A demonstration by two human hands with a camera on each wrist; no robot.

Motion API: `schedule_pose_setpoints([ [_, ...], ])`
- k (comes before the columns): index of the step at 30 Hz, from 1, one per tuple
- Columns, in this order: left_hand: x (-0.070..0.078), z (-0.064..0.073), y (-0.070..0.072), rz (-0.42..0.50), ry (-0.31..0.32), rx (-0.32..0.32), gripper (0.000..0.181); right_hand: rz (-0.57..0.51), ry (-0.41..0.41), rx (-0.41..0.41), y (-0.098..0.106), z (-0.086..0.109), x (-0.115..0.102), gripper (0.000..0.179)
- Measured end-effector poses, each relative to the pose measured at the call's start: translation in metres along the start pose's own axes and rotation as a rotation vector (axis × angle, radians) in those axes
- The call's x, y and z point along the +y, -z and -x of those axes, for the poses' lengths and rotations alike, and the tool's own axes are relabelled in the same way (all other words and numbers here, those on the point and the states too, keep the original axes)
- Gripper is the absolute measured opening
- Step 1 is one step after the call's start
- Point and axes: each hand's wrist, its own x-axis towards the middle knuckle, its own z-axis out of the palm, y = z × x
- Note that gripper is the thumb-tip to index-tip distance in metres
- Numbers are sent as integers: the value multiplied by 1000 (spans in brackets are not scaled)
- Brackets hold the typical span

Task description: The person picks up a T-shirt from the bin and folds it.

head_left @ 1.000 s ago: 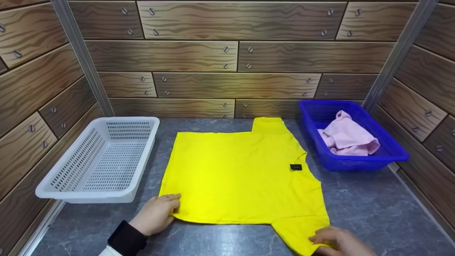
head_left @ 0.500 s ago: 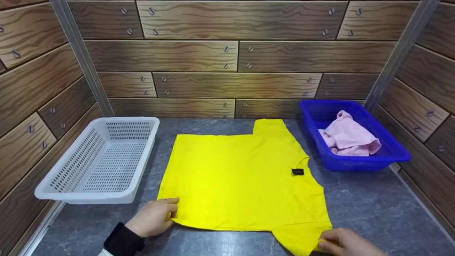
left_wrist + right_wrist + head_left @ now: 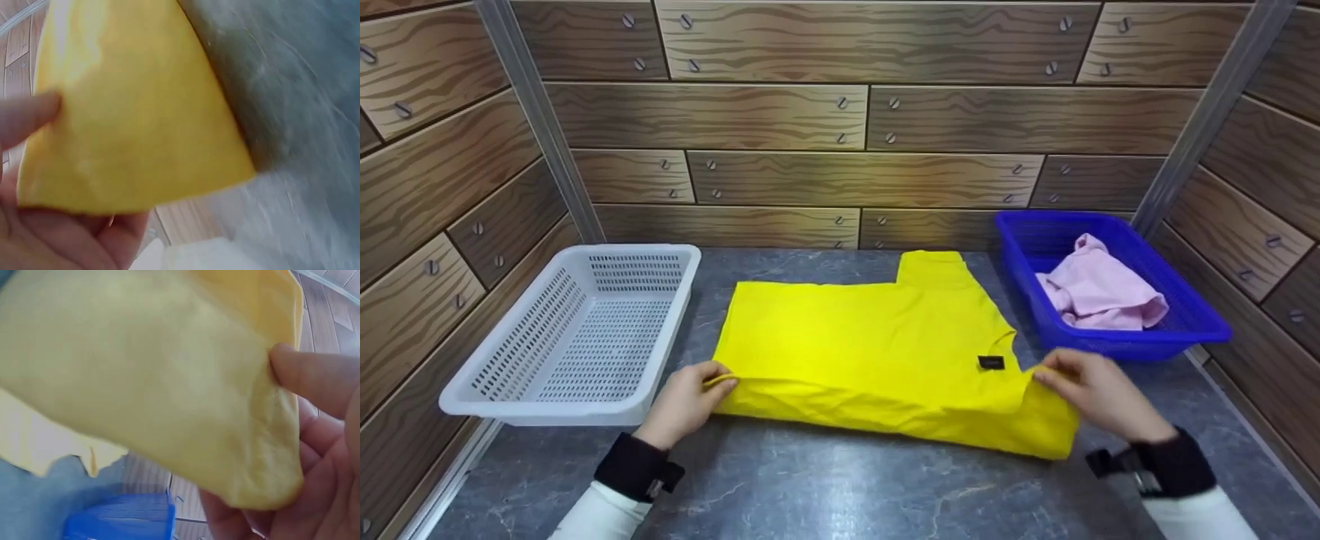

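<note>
Standing at the left on the grey table (image 3: 825, 502), a white basket (image 3: 547, 409) has the left hand (image 3: 684, 397) just to the right of its near corner. That hand pinches the yellow shirt (image 3: 855, 337) at the hem end, as the left wrist view also shows. From there the shirt stretches rightward, hem to the left and neckline to the right, so its long axis lies crosswise in front of the person, and the line between the 2 hands runs roughly parallel to it. Its near side is raised and hangs as a band between the 2 grips; the rest lies flat beyond them, with the far sleeve (image 3: 931, 268) pointing away. The black label (image 3: 991, 363) at the neck is nearer the right hand (image 3: 1091, 386), which pinches the cloth at the sleeve end. Neither hand is nearer the shirt, as both hold it. Beyond the right hand, a blue basket (image 3: 1140, 346) contains a pink garment (image 3: 1102, 289).
</note>
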Motion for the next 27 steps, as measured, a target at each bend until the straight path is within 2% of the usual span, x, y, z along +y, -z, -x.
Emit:
schedule_pose_setpoints([
  [4,1,-13,-4,68,54,102,11,62,30,84,9,-35,0,16],
  [8,0,-31,-6,81,105,137,16,127,59,108,15,-76,0,19],
  [11,-1,-52,-7,68,130,156,20,184,40,130,10,-110,3,21],
  [13,-2,-69,-10,53,157,151,26,247,4,167,-1,-129,8,22],
  [15,-4,-83,-15,13,218,90,39,293,-40,219,-15,-140,11,26],
  [17,-8,-91,-19,-29,291,14,52,296,-76,270,-31,-138,10,30],
  [20,-14,-91,-20,-73,389,-95,67,187,-88,290,-48,-117,6,28],
  [23,-18,-80,-14,-57,428,-130,69,67,-117,230,-55,-87,8,26],
  [25,-21,-72,-9,-51,435,-149,68,20,-190,160,-54,-71,15,30],
  [27,-24,-65,-5,-47,433,-168,62,17,-270,82,-50,-59,25,36],
])
